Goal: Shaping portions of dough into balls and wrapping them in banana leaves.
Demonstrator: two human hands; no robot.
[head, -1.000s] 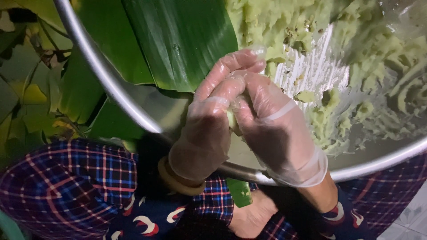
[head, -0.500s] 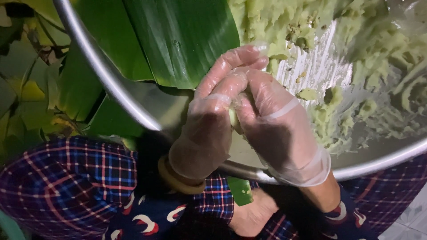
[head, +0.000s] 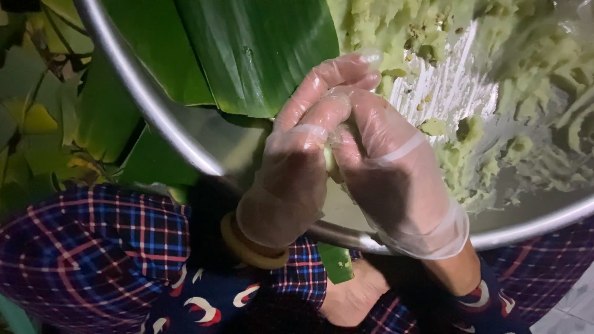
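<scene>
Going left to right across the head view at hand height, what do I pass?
Pile of green leaves outside the bowl → rim of the large steel bowl → gloved left hand → gloved right hand → pale green mashed paste in the bowl.

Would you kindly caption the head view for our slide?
Gloved left hand and right hand press pale green dough between them above a steel basin.

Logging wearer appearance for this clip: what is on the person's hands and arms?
Both hands, the left hand and right hand, wear thin, clear disposable gloves, loose and crinkled at the cuffs. A thick tan bangle circles the left wrist. The forearms are bare in view; no sleeves reach the wrists.
</scene>
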